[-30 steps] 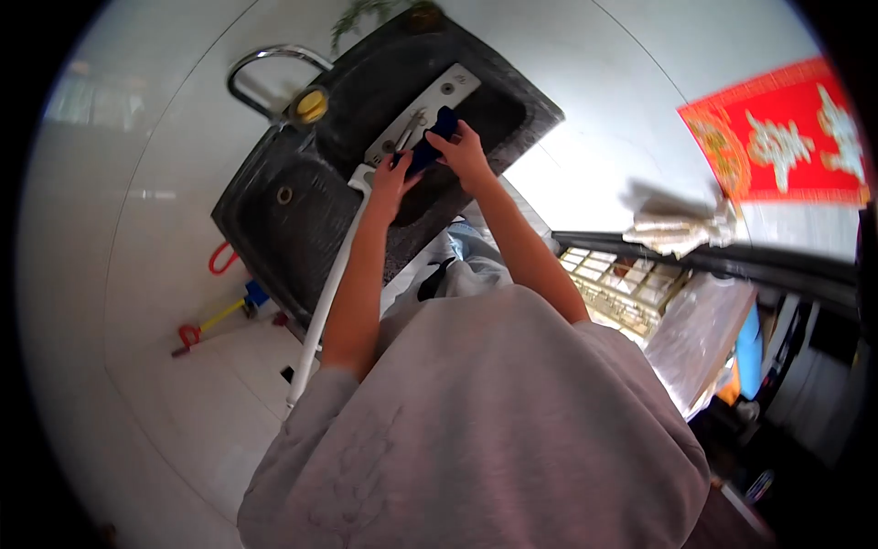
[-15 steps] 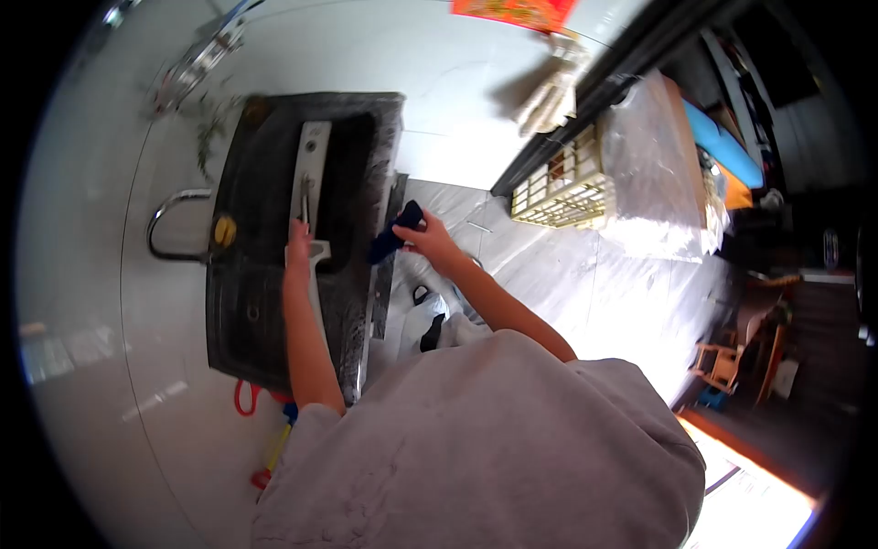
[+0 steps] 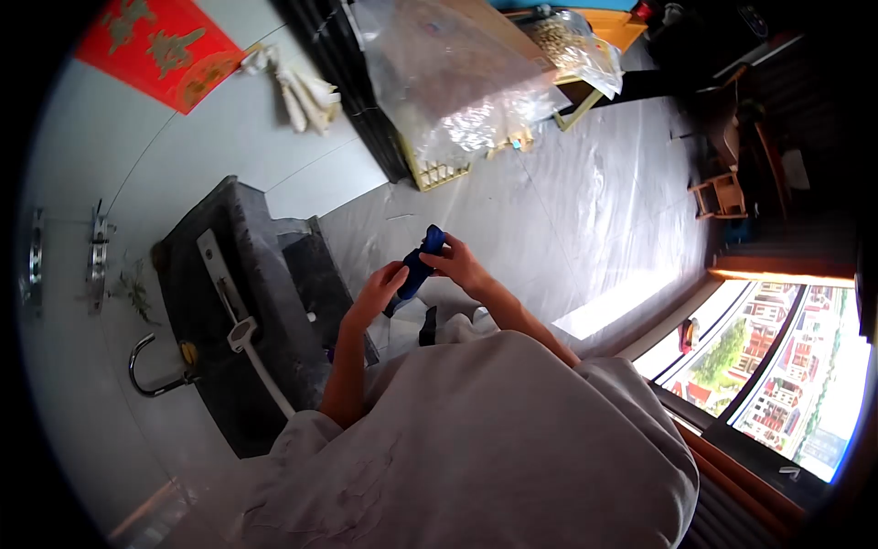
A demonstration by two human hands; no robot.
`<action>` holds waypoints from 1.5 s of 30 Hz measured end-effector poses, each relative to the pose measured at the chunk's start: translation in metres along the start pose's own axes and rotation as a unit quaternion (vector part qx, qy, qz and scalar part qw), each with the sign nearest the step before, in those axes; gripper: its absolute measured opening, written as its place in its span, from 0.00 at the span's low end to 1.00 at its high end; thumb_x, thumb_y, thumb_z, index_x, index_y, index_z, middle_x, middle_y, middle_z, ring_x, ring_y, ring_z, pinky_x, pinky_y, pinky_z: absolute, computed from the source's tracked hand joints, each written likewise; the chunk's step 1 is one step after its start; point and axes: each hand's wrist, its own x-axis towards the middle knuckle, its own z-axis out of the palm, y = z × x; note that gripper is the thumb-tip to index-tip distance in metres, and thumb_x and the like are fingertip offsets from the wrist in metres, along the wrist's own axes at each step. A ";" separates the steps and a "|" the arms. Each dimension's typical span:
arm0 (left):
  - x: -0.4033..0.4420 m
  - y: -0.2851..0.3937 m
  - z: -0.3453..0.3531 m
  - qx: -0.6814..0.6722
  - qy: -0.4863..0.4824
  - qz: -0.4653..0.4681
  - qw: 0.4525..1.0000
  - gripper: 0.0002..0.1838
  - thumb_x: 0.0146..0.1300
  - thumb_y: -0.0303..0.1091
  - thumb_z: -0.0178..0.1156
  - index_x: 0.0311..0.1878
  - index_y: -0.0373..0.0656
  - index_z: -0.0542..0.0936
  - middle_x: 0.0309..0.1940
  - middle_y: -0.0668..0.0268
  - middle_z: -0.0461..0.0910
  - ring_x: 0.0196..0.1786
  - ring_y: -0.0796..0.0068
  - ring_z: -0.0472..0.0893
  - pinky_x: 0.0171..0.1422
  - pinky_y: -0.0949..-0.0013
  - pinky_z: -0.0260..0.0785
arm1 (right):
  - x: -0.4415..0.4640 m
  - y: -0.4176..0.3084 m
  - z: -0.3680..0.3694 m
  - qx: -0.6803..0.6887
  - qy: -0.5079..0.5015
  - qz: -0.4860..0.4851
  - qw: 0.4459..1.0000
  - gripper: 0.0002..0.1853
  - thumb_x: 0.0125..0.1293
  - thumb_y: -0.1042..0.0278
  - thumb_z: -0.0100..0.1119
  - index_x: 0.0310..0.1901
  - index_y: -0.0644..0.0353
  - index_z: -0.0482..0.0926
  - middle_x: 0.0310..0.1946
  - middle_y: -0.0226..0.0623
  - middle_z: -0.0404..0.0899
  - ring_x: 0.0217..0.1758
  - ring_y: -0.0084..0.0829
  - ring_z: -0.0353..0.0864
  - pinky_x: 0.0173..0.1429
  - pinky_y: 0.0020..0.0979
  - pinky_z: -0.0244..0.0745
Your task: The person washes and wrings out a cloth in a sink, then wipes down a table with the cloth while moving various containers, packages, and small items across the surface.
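A dark blue, soft-looking bundle [image 3: 419, 272], perhaps folded cloth, is in front of my body, beyond the sink's near edge. My right hand [image 3: 455, 263] is closed round its upper end. My left hand [image 3: 380, 291] pinches its lower end from the other side. Left of my hands stands the dark stone sink [image 3: 274, 247]. A long white bar [image 3: 213, 261] and a pale handle [image 3: 261, 366] with a forked head lie across the basin. What else the basin holds is too dark to make out.
A curved chrome faucet [image 3: 137, 366] rises at the sink's far side. A red sheet with gold characters [image 3: 169, 55] and pale gloves [image 3: 302, 91] hang on the wall. A crate [image 3: 439, 172] under clear plastic sheeting [image 3: 448, 82] stands ahead, and a wooden chair [image 3: 721, 197] farther right.
My left hand has left the sink and now grips the blue bundle alongside my right hand. The view has swung right, bringing a window into sight.
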 end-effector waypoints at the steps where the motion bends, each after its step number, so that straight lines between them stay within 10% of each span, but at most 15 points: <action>1: 0.011 0.013 0.028 -0.020 -0.021 0.027 0.999 0.19 0.82 0.43 0.61 0.59 0.35 0.81 0.44 0.69 0.83 0.47 0.83 0.78 0.55 0.73 0.71 | -0.016 0.001 -0.029 0.034 0.015 -0.013 0.999 0.23 0.71 0.66 0.74 0.60 0.66 0.77 0.48 0.40 0.87 0.49 0.28 0.87 0.51 0.32 0.88; 14: 0.170 0.139 0.427 0.083 -0.284 0.179 0.938 0.09 0.75 0.34 0.68 0.47 0.38 0.81 0.38 0.70 0.85 0.41 0.82 0.83 0.48 0.71 0.78 | -0.229 0.002 -0.350 0.261 0.322 -0.094 0.905 0.36 0.76 0.58 0.68 0.78 0.59 0.63 0.66 0.36 0.78 0.67 0.32 0.80 0.71 0.44 0.76; 21: 0.251 0.204 0.528 0.144 -0.298 0.282 0.901 0.10 0.73 0.33 0.69 0.45 0.35 0.82 0.38 0.65 0.84 0.43 0.79 0.83 0.51 0.68 0.77 | -0.212 -0.013 -0.456 0.377 0.313 -0.169 0.855 0.17 0.82 0.62 0.58 0.66 0.57 0.75 0.60 0.36 0.82 0.63 0.35 0.84 0.70 0.45 0.78; 27: 0.368 0.284 0.608 -0.036 -0.383 0.154 0.910 0.08 0.78 0.32 0.65 0.48 0.39 0.78 0.39 0.73 0.80 0.46 0.87 0.78 0.54 0.75 0.74 | -0.165 -0.060 -0.570 0.372 0.421 -0.194 0.805 0.16 0.76 0.67 0.64 0.62 0.56 0.76 0.57 0.34 0.83 0.63 0.33 0.83 0.69 0.48 0.79; 45: 0.673 0.496 0.821 -0.046 -0.326 0.200 0.923 0.07 0.80 0.32 0.63 0.53 0.39 0.78 0.42 0.73 0.81 0.48 0.88 0.78 0.56 0.79 0.70 | -0.087 -0.290 -0.940 0.132 0.468 -0.252 0.837 0.15 0.71 0.66 0.72 0.55 0.61 0.82 0.46 0.28 0.85 0.51 0.22 0.81 0.64 0.30 0.73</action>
